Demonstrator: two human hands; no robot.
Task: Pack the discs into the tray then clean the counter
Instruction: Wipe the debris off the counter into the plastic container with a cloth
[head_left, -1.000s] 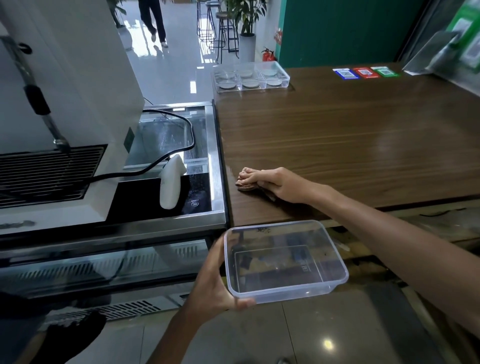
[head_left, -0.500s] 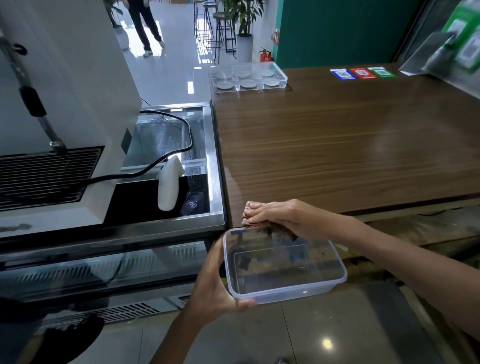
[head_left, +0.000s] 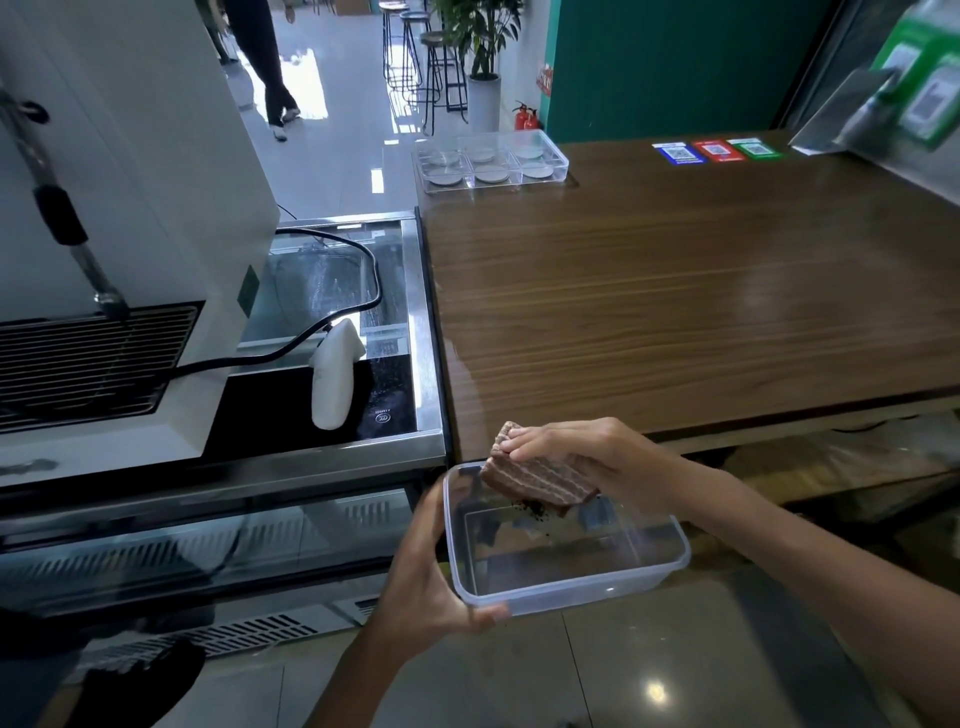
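Note:
My right hand (head_left: 582, 447) grips a folded brown cloth (head_left: 540, 480) just past the front edge of the wooden counter (head_left: 675, 312), over a clear plastic container (head_left: 571, 587). Dark crumbs fall from the cloth into the container. My left hand (head_left: 431, 587) holds the container by its left rim, below counter height. A clear compartment tray (head_left: 556, 161) with several grey discs (head_left: 447, 179) inside stands at the counter's far left corner.
A white machine (head_left: 130, 208) with a black grille stands at the left on a steel and glass cabinet (head_left: 426, 332). A white handheld scanner (head_left: 332, 379) with a black cable lies there. Coloured code stickers (head_left: 717, 150) sit at the counter's far side. A person walks in the background.
My right hand swept the cloth from the counter top toward me, off the front edge and over the container. The container stayed under the edge in my left hand.

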